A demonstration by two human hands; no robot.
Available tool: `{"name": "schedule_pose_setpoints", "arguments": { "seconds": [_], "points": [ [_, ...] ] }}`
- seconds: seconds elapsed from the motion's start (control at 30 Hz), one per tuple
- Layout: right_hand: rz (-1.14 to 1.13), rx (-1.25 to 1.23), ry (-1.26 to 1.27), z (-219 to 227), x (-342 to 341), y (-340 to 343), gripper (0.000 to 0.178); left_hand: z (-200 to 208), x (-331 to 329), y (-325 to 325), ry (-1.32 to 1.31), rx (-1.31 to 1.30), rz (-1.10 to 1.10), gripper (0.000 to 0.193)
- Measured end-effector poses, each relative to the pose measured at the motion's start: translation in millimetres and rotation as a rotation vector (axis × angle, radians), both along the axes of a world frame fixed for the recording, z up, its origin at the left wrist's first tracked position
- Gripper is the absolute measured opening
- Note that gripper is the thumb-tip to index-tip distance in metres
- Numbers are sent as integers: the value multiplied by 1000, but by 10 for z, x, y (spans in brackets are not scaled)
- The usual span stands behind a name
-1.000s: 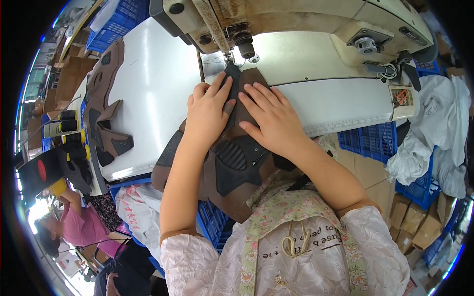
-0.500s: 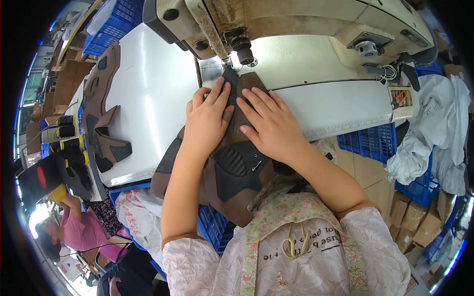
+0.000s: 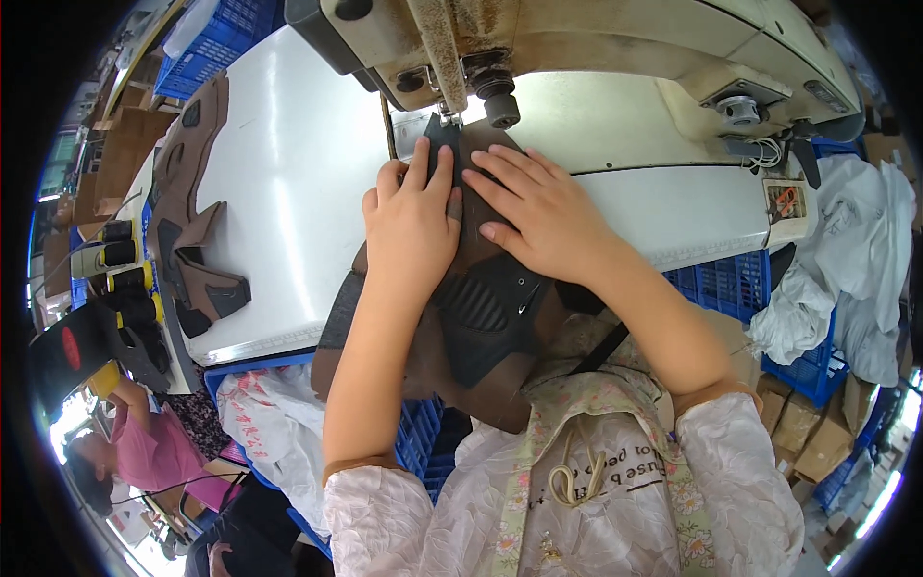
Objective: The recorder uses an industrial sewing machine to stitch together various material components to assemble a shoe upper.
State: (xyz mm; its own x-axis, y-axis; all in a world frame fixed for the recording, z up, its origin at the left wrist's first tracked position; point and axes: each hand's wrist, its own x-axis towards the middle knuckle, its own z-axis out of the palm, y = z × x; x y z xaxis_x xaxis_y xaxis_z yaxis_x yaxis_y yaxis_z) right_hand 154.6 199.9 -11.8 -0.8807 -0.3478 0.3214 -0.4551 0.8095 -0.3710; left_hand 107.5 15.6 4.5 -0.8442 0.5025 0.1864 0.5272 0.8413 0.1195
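Observation:
A brown and black shoe upper piece point(image 3: 481, 322) hangs over the table's front edge, its narrow far end lying under the presser foot point(image 3: 447, 119) of a sewing machine point(image 3: 615, 43). My left hand point(image 3: 413, 216) lies on the dark strip of this piece, fingers stretched toward the needle area. Flat on the brown part just to the right rests my right hand point(image 3: 538, 207), its fingers spread. Both palms press from above, and neither hand is wrapped round anything. The hands partly hide the middle of the piece.
More brown shoe upper pieces point(image 3: 197, 240) lie at the left of the white table point(image 3: 279, 183). Thread spools point(image 3: 120, 252) stand beyond them. Blue crates point(image 3: 726, 284) and white sacks point(image 3: 846, 250) are at the right. A person in pink point(image 3: 168, 447) sits at the lower left.
The shoe upper piece has shifted slightly away from me, further under the presser foot. Both hands have stayed flat on it. The whole view has moved a little.

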Motion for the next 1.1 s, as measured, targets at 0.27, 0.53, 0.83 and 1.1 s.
{"name": "schedule_pose_setpoints", "arguments": {
  "seconds": [0.27,0.53,0.83,1.1],
  "points": [
    [78,-9,45,-24,-210,119,51,-65,-77,67,73,27,45,46],
    [103,-16,55,-64,-289,165,50,-36,-96,103,6,27,117,42],
    [106,-18,24,-33,-290,178,51,-44,-105,105,17,39,107,43],
    [86,26,39,23,-246,159,51,-46,-98,107,18,45,101,44]
  ]
}}
